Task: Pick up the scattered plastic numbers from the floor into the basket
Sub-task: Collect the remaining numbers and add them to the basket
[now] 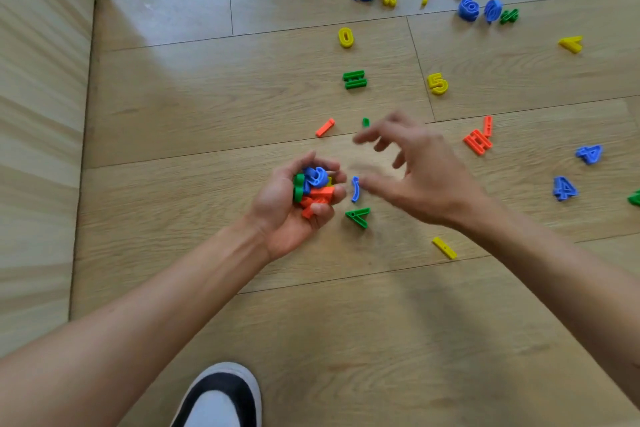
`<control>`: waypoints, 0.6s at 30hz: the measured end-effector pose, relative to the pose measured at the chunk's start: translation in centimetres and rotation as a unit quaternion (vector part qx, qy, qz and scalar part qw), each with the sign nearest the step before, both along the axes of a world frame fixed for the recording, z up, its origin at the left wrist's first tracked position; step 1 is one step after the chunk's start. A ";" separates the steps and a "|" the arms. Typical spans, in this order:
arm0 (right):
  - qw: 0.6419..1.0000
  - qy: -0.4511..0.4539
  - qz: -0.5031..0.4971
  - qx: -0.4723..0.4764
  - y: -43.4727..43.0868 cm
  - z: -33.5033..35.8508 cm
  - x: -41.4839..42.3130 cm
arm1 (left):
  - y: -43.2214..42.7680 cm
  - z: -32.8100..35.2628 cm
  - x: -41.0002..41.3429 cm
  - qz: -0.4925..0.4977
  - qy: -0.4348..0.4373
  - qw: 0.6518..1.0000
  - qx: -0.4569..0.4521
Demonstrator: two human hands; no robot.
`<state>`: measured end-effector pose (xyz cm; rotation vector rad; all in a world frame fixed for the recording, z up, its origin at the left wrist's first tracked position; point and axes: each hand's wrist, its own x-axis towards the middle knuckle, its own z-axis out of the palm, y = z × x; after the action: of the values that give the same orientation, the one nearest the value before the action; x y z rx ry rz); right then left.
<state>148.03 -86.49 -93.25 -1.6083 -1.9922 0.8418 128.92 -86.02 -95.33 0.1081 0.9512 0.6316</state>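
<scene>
Fingers [323,209] of left hand [284,208]: curling up round a handful of pieces [315,185], palm facing up; blue, green, orange and a little yellow are showing in the cup.
Fingers [379,135] of right hand [426,170]: spreading wide, loosely bent, holding nothing; hovering blurred over the floor [207,114], just right of the left hand.
Blue curve [355,189]: lying between the two hands, just beside the right thumb; the blur is hiding whether they touch.
Green angle [358,217]: lying on the floor just below the left fingertips.
Yellow bar [444,248]: lying near the right forearm, on the near side.
Orange bar [325,127], green bit [365,122]: lying just beyond the right fingers.
Green equals [355,80], yellow 0 [345,37], yellow 5 [437,83]: lying farther out, well apart.
Orange equals [478,142]: lying right of the right hand.
Blue 4s [589,153]: two, lying near the right edge.
Far group [468,9]: blue numbers with yellow and green signs, lying at the top.
Shoe [221,399]: showing at the bottom edge.
Panel [41,114]: standing along the left.
</scene>
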 end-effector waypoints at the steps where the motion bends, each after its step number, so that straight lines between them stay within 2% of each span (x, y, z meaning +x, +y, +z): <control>1: 0.996 -0.060 0.050 -0.033 -0.3 -0.5 0.2 | 0.1 -0.1 -0.3 0.011 0.016 1.000 0.006; 3: 0.970 -0.187 0.141 -0.062 -1.0 -1.2 0.0 | 0.3 -0.5 -1.0 0.026 0.043 0.999 0.010; 5: 0.955 -0.242 0.166 -0.039 -1.5 -1.7 -0.7 | 0.2 -0.7 -1.3 0.027 0.058 0.998 0.006; 12: 0.960 -0.248 0.125 -0.044 -1.8 -2.2 -1.5 | -0.1 -0.3 -1.0 0.010 0.079 0.997 -0.004; 18: 0.968 -0.219 0.111 -0.047 -2.3 -3.1 -1.3 | -0.2 -0.5 -0.8 -0.005 0.096 0.995 -0.006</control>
<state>146.74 -88.79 -96.40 -1.7665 -2.5097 0.7137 128.08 -86.22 -95.82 0.1649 1.1396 0.6125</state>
